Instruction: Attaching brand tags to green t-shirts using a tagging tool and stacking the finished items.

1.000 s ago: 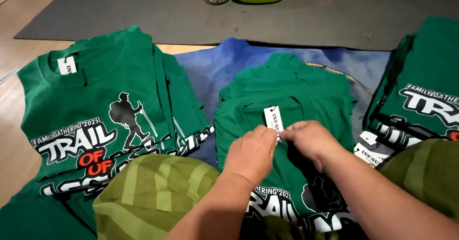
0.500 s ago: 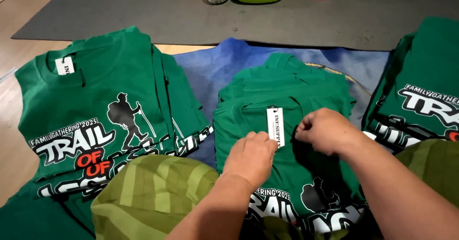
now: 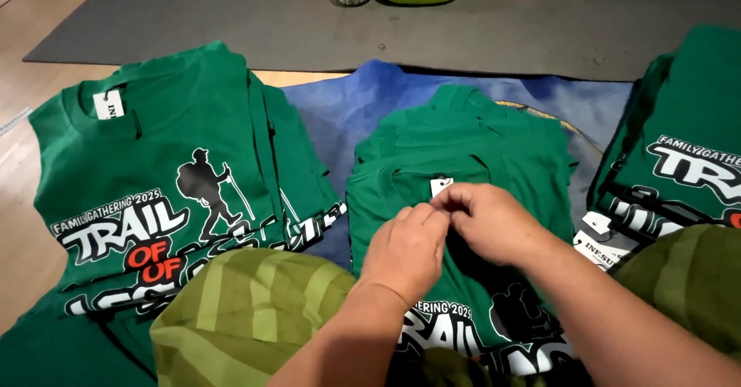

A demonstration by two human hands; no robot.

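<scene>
White paper tag [image 3: 441, 185] sits at the collar of the middle green shirt stack [image 3: 463, 171], pinched between left hand [image 3: 405, 248] and right hand [image 3: 494, 221]. Left pile [image 3: 154, 179] already shows 1 tag; this attachment looks unfinished.

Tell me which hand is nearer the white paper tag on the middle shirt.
Right. The right hand has its fingertips on the white paper tag, partly covering it. The left hand sits just below it, thumb meeting the right fingers.

shirt stacks [image 3: 170, 171] flank both sides; blue cloth [image 3: 340, 117] between looks free.
</scene>
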